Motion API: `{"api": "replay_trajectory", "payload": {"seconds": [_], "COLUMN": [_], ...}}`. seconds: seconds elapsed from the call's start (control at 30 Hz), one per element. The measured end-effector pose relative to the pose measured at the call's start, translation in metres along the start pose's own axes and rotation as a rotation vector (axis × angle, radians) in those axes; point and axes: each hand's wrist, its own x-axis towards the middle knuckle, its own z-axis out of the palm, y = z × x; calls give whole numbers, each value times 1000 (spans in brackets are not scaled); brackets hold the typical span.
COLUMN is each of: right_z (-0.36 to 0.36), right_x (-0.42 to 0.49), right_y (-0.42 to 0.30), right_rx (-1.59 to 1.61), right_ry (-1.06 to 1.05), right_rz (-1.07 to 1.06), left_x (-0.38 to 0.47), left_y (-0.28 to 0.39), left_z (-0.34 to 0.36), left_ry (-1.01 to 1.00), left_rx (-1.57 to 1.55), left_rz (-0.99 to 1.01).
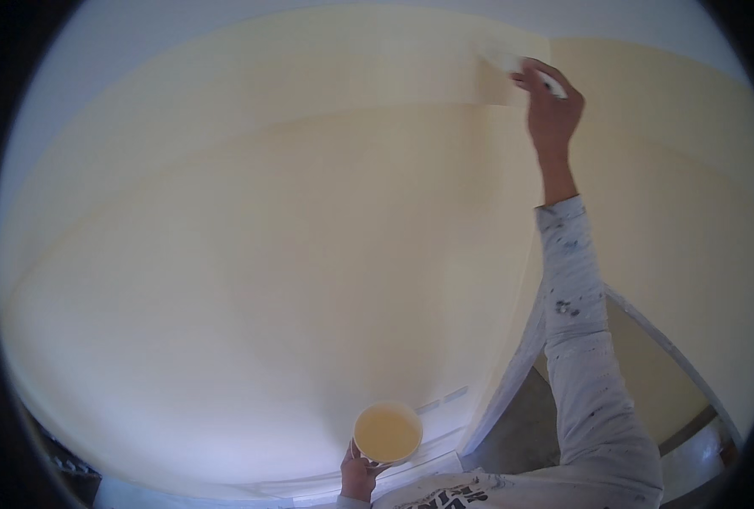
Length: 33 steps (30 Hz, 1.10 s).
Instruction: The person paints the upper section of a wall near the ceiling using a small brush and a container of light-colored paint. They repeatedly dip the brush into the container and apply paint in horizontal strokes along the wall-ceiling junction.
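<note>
My right hand [552, 118] is raised high, its fingers shut around the pale handle of a paintbrush [554, 85]. The blurred brush head is at the upper part of the cream-yellow wall [326, 254], just left of the inside corner. Low in front of me, my left hand [358, 476] grips a round paint pot [387, 408] with a light rim. Yellow paint [387, 438] shows inside it. A faint edge between two shades of yellow curves across the wall below the brush.
A pale ceiling [160, 28] meets the wall along the top. Right of the corner stands another yellow wall [676, 223], with a white-framed doorway [510, 375] beneath my right arm. Wall plates [456, 394] sit low, above the white baseboard [437, 464].
</note>
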Motion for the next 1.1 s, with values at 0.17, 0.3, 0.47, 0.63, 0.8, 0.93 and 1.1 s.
{"api": "replay_trajectory", "payload": {"seconds": [0.17, 0.3, 0.47, 0.63, 0.8, 0.93, 1.1], "right_z": [-131, -214, -268, -263, -236, -247, -261], "right_x": [76, 94, 78, 13, 23, 43, 49], "right_y": [84, 141, 187, 192, 230, 264, 282], "right_rx": [-352, -492, -713, -716, -608, -657, -620], "right_ry": [131, 133, -5, 1, 54, 71, 108], "right_rz": [55, -82, -312, -9, -91, -151, -250], "left_x": [29, 65, 102, 129, 175, 208, 223], "left_y": [-41, -102, -162, -151, -135, -145, -174], "left_z": [63, 98, 115, 121, 124, 128, 126], "left_ry": [27, 31, 31, -55, 9, 41, 50], "left_rx": [39, 51, 70, -73, 16, 119, 83], "left_rz": [5, -12, 15, -34, -62, -37, -25]}}
